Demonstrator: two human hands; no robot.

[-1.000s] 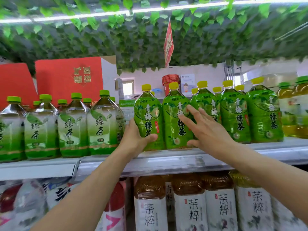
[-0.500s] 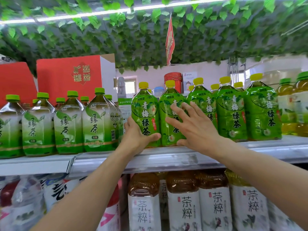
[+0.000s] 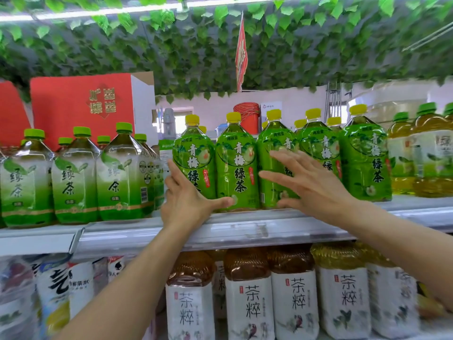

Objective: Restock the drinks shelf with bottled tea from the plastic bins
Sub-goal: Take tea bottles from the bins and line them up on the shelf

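A row of green plum tea bottles with yellow caps stands on the upper shelf [image 3: 245,231]. My left hand [image 3: 186,200] holds the leftmost bottle [image 3: 193,155] low down. Its fingers lie along the bottle's left side, and its thumb reaches across the front to the foot of the second bottle [image 3: 236,163]. My right hand [image 3: 308,182] is spread with straight fingers in front of the third bottle [image 3: 274,141] and holds nothing. I cannot tell whether it touches the bottle. No plastic bin is in view.
Green-capped tea bottles [image 3: 73,177] stand on the shelf to the left, with a red box [image 3: 83,106] behind them. Yellow tea bottles [image 3: 429,153] stand at the right. Brown tea bottles with white labels [image 3: 247,298] fill the lower shelf. Leaf garlands [image 3: 220,45] hang overhead.
My right hand has slid right, from the second bottle to in front of the third. My left hand has stayed on the leftmost bottle.
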